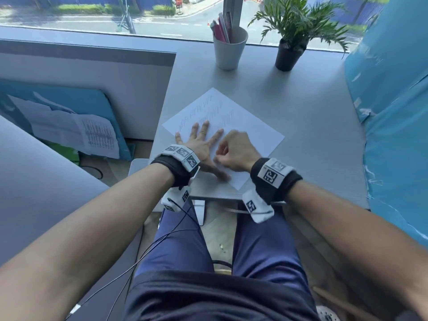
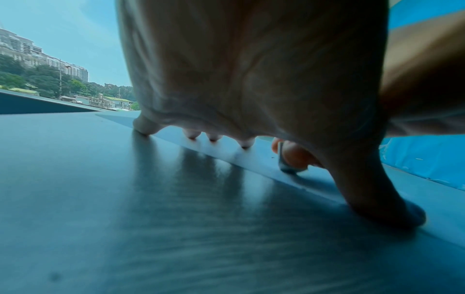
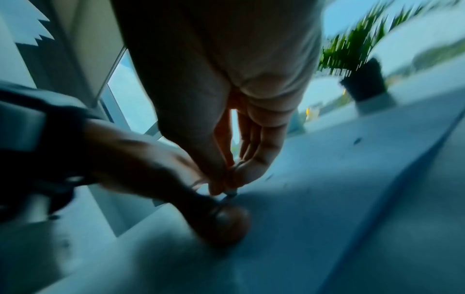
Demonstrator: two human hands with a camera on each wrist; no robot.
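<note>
A white sheet of paper [image 1: 250,126] with faint pencil strokes lies tilted on the grey desk [image 1: 312,140]. My left hand [image 1: 200,142] lies flat on the sheet's near-left part, fingers spread, thumb stretched toward the near corner. In the left wrist view its fingertips [image 2: 245,144] press down on the paper [image 2: 254,161]. My right hand [image 1: 222,156] hovers just right of it, fingers curled, blurred by motion. It pinches a small pale block, apparently an eraser [image 2: 288,165], whose end touches the paper. In the right wrist view the pinching fingertips [image 3: 221,185] sit above the left thumb [image 3: 226,224].
A white cup of pens [image 1: 229,49] and a small potted plant [image 1: 290,52] stand at the desk's far edge by the window. A blue plastic-wrapped panel [image 1: 393,112] borders the right side. A grey partition [image 1: 92,77] borders the left. The desk's near edge [image 1: 215,198] is just below my wrists.
</note>
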